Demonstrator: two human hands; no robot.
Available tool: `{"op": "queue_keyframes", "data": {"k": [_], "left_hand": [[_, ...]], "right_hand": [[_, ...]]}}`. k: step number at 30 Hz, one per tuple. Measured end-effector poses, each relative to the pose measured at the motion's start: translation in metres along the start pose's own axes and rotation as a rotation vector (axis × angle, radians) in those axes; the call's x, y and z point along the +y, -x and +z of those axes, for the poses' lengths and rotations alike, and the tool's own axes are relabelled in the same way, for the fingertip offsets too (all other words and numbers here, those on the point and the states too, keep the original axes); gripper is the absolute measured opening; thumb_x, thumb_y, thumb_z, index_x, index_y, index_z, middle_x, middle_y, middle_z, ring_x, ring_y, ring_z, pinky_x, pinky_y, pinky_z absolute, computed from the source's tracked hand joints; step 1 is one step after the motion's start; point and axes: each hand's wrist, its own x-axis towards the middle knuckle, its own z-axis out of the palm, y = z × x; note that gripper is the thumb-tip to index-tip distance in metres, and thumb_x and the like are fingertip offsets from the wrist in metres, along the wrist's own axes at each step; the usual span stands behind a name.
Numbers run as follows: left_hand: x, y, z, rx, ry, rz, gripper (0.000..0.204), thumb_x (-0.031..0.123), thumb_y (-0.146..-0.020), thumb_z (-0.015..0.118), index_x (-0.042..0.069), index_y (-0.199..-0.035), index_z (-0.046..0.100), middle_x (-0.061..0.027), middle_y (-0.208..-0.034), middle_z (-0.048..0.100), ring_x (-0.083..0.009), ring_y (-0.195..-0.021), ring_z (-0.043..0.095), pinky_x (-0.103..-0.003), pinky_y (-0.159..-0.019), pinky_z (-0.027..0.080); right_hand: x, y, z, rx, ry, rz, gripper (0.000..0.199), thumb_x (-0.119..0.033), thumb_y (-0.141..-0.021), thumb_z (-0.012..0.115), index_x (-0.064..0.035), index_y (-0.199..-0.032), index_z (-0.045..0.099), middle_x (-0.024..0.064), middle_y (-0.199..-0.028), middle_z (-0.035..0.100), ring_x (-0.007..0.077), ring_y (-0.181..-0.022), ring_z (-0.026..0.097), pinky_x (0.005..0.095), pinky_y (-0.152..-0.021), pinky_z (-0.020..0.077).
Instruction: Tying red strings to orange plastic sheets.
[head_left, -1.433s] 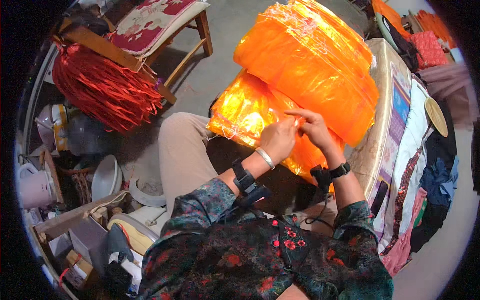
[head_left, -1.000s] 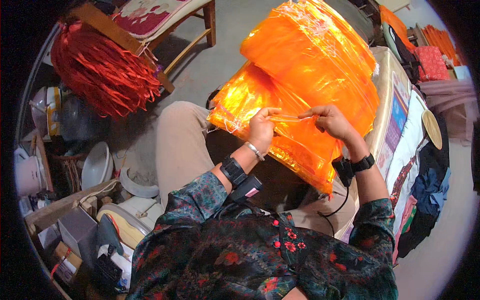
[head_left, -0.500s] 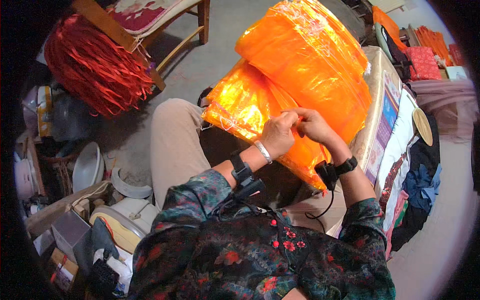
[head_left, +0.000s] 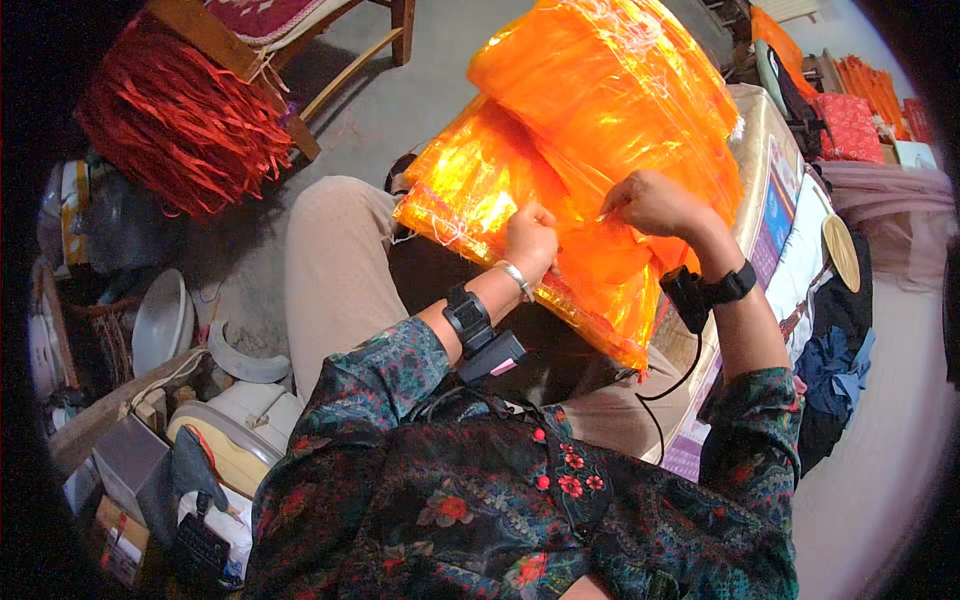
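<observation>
Closest to my head camera is the wearer's dark floral top point(head_left: 440, 500), its sleeves ending above the forearms, likely pushed up to free the wrists. A silver bracelet point(head_left: 518, 278) circles the left wrist. Just beyond, I have the left hand point(head_left: 530, 240) curled in, thumb against the forefinger; whatever it may grip is hidden from me. The right hand point(head_left: 655, 200), apart from it, is bent into a pinch with fingertips pointing down and left, right over the glossy orange sheeting point(head_left: 600, 110). I cannot tell whether an edge or a thread is caught there.

The sheeting lies in overlapping layers in front of the body, its near corner above the lap beside the beige trouser leg point(head_left: 340, 270), presumably so both hands reach it without stretching. What bears it underneath I can't see. White threads trail along its borders.

On the right, a gold-edged covered surface point(head_left: 752, 150) runs alongside, a round straw disc point(head_left: 840, 253) near it. Off to the left, red strips point(head_left: 180, 130) hang over a wooden bar point(head_left: 200, 40), which probably keeps them untangled. Further away stands a chair with a patterned cushion point(head_left: 265, 15).
</observation>
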Motion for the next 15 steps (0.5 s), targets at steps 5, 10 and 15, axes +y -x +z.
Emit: {"op": "queue_keyframes", "data": {"k": [5, 10, 15], "left_hand": [[0.007, 0.007, 0.015, 0.014, -0.497, 0.587, 0.013, 0.001, -0.068, 0.049, 0.005, -0.079, 0.043, -0.0175, -0.066, 0.053, -0.0391, -0.065, 0.053, -0.044, -0.06, 0.041], [0.025, 0.008, 0.013, -0.081, -0.446, 0.664, 0.013, -0.008, -0.07, 0.045, 0.003, -0.075, 0.042, -0.009, -0.059, 0.046, -0.0175, -0.056, 0.05, -0.029, -0.051, 0.039], [0.006, 0.031, 0.007, -0.167, -0.26, 0.804, 0.02, -0.009, -0.07, 0.045, 0.004, -0.086, 0.046, -0.0113, -0.076, 0.05, -0.0192, -0.068, 0.052, -0.03, -0.059, 0.041]], "right_hand": [[-0.034, -0.006, 0.019, -0.027, 0.274, -0.05, 0.02, -0.021, -0.066, 0.054, -0.0081, -0.077, 0.064, 0.0156, -0.076, 0.061, 0.0329, -0.07, 0.058, 0.0391, -0.065, 0.0457], [-0.007, 0.002, 0.034, 0.171, 0.114, -0.026, 0.023, -0.014, -0.065, 0.054, -0.0062, -0.086, 0.062, 0.02, -0.071, 0.059, 0.0336, -0.068, 0.058, 0.0393, -0.06, 0.0454], [0.008, 0.01, 0.032, 0.058, -0.487, 0.043, 0.031, 0.0, -0.067, 0.047, -0.007, -0.095, 0.059, 0.0074, -0.065, 0.057, 0.0149, -0.054, 0.053, 0.0281, -0.05, 0.0426]]}}
